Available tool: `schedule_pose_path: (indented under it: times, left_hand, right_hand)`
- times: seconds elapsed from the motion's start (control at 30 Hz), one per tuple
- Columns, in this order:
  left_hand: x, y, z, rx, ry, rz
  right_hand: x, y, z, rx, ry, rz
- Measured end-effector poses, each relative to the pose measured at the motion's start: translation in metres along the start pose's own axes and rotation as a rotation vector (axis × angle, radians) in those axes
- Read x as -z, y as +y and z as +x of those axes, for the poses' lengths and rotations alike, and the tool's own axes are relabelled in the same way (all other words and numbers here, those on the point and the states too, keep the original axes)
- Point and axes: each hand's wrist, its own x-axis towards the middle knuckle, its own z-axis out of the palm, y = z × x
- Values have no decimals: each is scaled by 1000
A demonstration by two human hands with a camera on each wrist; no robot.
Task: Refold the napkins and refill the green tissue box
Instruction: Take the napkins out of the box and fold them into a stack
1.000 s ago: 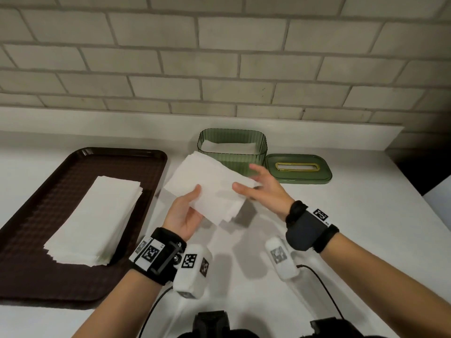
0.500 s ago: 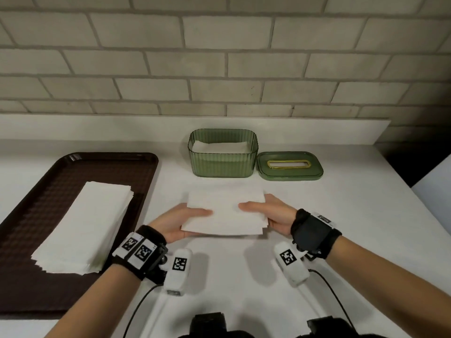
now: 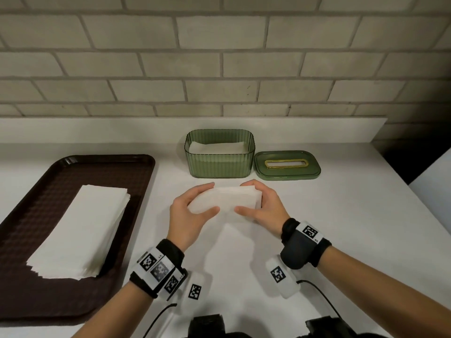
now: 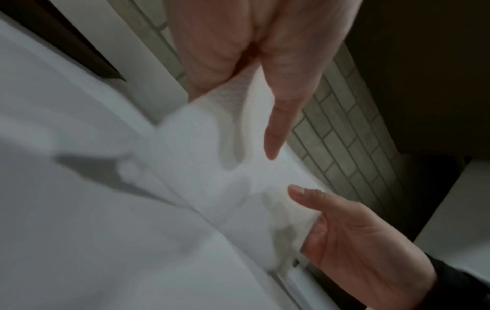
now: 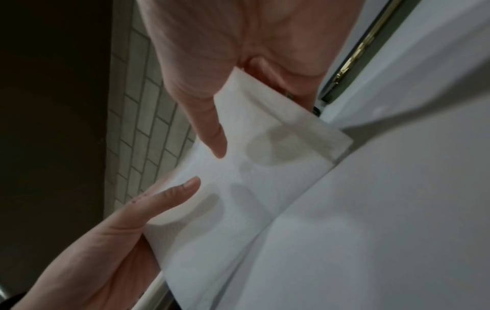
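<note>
Folded napkin (image 3: 225, 200), centre of the head view, held just above the white surface (image 3: 341, 228) in front of the green tissue box (image 3: 219, 164). The left hand (image 3: 188, 213) grips its left end and the right hand (image 3: 264, 207) its right end, each with the thumb on the near face and the fingers (image 3: 249, 183) curled over the far edge; the wrist views show the thin sheet pinched between thumb and fingers, its layers slightly fanned at the corner. The box stands open at centre, its rim above a white stack already inside; its lid (image 3: 287, 165), with a gold-edged slot, lies flat just to its right. At left, a brown tray (image 3: 29, 252) carries a further pile of napkins (image 3: 80, 231). Likely faults from here: the soft layers may slide apart or spring open if either pinch loosens during transfer; an end may catch on the box rim and crumple; a napkin laid askew on the stack could leave the fill uneven and keep the lid from seating.
</note>
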Motion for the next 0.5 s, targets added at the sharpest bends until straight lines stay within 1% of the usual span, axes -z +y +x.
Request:
schedule_pose_path:
  times: [0.1,0.2,0.3,0.37,0.5]
  left_hand:
    - [-4,7,-2,-86,6,-28]
    - [-6,9,-1,-86,15,-48]
    - [-7,6,-2,-67,16,-15]
    - [-10,7,-2,-81,27,-26]
    - [-12,11,4,-66,19,-43]
  right_hand:
    - [-2,-2,3,43,31,36]
    - [-3,-5,5,78,62,79]
    - [-8,-1,3,28,45,98]
    - [-13,2,2,-16,66,126]
    - [-17,-2,8,-37,27,216]
